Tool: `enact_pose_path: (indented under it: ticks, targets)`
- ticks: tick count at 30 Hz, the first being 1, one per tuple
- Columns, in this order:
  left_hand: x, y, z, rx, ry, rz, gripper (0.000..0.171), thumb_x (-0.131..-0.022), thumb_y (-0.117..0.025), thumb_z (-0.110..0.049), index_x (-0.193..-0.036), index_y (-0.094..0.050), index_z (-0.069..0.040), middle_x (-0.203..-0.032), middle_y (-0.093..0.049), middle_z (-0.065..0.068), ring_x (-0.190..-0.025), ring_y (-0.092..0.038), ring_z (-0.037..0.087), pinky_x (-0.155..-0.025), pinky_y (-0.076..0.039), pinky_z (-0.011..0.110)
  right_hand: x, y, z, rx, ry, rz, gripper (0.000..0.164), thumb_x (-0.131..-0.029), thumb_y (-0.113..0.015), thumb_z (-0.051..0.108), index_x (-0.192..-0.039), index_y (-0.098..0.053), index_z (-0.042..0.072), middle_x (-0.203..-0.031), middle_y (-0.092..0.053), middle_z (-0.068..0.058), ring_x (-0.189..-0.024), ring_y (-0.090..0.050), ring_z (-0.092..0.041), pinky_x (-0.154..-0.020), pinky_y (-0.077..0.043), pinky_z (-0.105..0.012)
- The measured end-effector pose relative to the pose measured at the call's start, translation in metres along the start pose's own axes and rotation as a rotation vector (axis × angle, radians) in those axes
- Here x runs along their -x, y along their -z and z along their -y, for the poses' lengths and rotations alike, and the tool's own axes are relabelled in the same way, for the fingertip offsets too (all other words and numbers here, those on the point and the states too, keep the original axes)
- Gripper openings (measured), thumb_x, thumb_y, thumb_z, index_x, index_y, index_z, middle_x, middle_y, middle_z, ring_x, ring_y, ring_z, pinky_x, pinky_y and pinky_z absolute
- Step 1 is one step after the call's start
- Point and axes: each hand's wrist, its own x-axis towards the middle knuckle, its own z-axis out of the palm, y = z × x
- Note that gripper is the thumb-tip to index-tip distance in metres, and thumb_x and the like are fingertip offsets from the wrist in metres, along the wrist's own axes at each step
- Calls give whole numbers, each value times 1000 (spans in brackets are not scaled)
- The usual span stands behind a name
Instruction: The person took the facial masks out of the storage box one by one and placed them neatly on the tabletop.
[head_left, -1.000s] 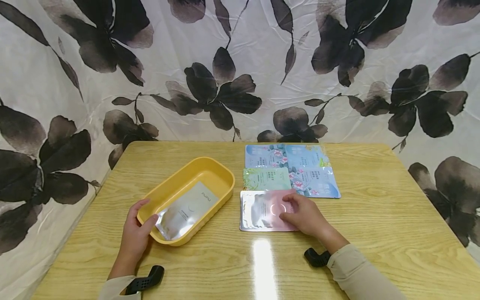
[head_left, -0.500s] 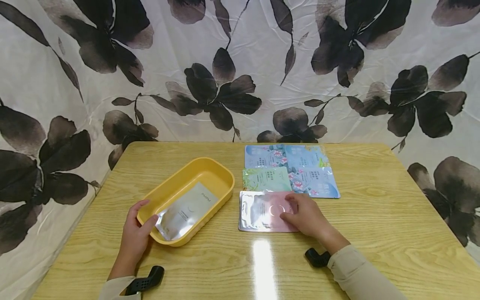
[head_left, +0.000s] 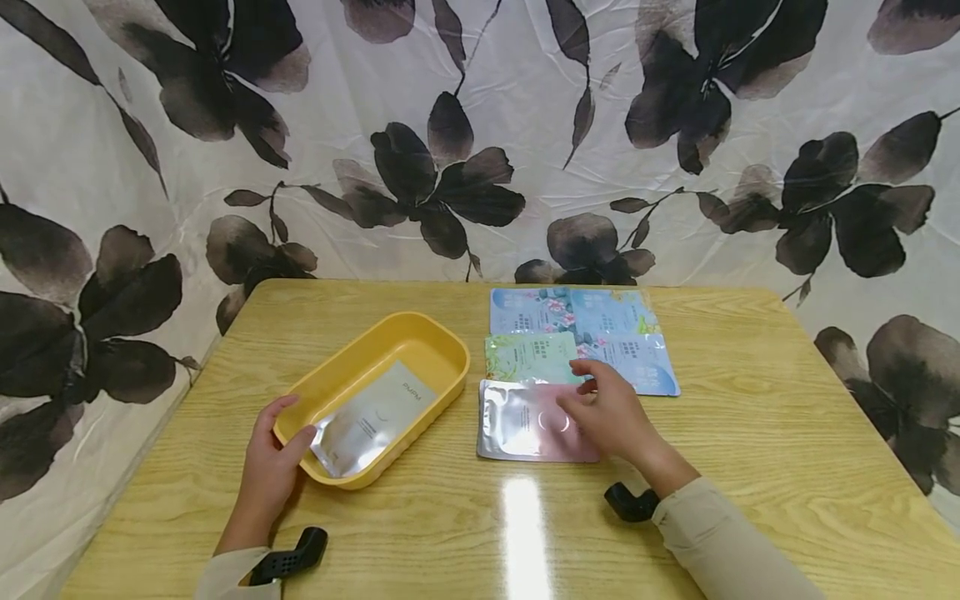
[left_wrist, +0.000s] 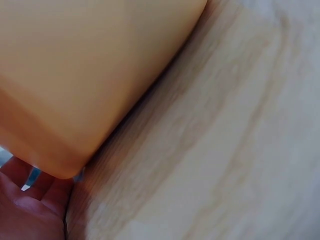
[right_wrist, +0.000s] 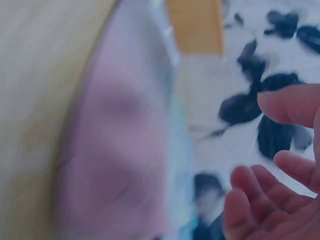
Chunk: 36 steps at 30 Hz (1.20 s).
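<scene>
In the head view, my left hand (head_left: 272,462) grips the near left corner of a yellow plastic tub (head_left: 408,335), thumb over the rim and fingers outside. A pale silver sachet marked PMPM (head_left: 378,417) lies flat in the tub. The left wrist view shows the tub's outer wall (left_wrist: 85,65) close up, with part of the palm below it. My right hand (head_left: 617,417) hovers over the right end of a pink and silver sachet (head_left: 510,421) on the table. In the right wrist view its relaxed fingers (right_wrist: 245,200) stand apart from the blurred pink sachet (right_wrist: 117,145).
Behind the pink sachet lies a green sachet (head_left: 528,357), with several blue flowered sachets (head_left: 633,362) laid edge to edge around it. The wood-grain table (head_left: 420,533) ends at the back against a floral cloth (head_left: 480,242).
My right hand has let go of the pink sachet and lifted slightly, its fingers now off the surface. The sachet has stayed nearly in place. My left hand keeps its grip on the tub.
</scene>
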Motion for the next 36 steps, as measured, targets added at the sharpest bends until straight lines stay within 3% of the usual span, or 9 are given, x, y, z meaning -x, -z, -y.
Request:
enact_pose_path:
  ticks: [6, 13, 22, 28, 36]
  targets:
    - [-1, 0, 2, 17, -2, 2, 51, -102, -52, -2, -147, -29, 4, -147, -31, 21, -116, -43, 12, -87, -40, 6, -21, -11, 35, -58, 134, 145, 65, -91, -73, 20, -147, -44, 5, -139, -53, -18, -105, -62, -26, -82, -55, -38]
    - [0, 2, 2, 5, -8, 4, 51, -102, -51, -3, -147, -29, 3, -147, -31, 23, -117, -42, 13, -87, -39, 5, -40, -37, 70, -101, 189, 316, 66, -94, -72, 20, -152, -40, 11, -150, -46, -12, -124, -57, -29, -96, -51, -41]
    - [0, 3, 2, 15, -20, 1, 50, -101, -51, -2, -146, -29, 4, -147, -31, 22, -115, -43, 12, -87, -40, 6, -74, -81, 122, 52, 320, 464, 72, -91, -76, 32, -152, -42, 12, -152, -44, -3, -132, -50, -20, -105, -42, -34]
    - [1, 2, 2, 39, -37, 5, 50, -101, -52, -2, -145, -29, 6, -146, -31, 22, -114, -45, 9, -86, -41, 7, -93, -107, 137, 136, 304, 537, 75, -90, -76, 34, -153, -41, 13, -153, -43, -3, -131, -51, -23, -103, -43, -29]
    - [1, 2, 1, 25, -55, 4, 50, -101, -52, 0, -145, -29, 7, -145, -32, 24, -113, -45, 8, -87, -40, 6, -99, -129, 143, 236, 210, 573, 82, -87, -79, 36, -155, -38, 16, -153, -43, -3, -141, -38, -20, -112, -33, -31]
